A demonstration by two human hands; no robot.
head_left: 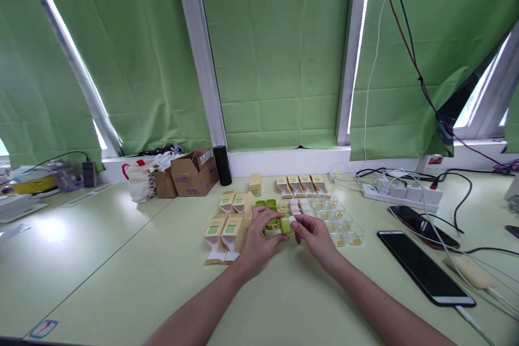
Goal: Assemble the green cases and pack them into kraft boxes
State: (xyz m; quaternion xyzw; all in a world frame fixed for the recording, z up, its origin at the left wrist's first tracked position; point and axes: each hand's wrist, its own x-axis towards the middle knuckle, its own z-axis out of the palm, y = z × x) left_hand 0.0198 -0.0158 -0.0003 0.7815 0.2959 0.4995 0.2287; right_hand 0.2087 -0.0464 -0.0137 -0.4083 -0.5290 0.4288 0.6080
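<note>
My left hand grips a small green square container between thumb and fingers, tilted on its side. With thumb and fingertips, my right hand pinches a small white piece against the container's right end; whether it is inside cannot be made out. Just behind my hands stand more green containers, partly hidden by my left hand. Beside them lie tiny yellowish pieces and rows of pale pink-white blocks. Several clear plastic cups with yellow centres are right of my right hand.
Open cardboard boxes with green labels stand left of my hands, others behind. A brown carton and black cylinder are at the back. A phone, cables and a power strip occupy the right.
</note>
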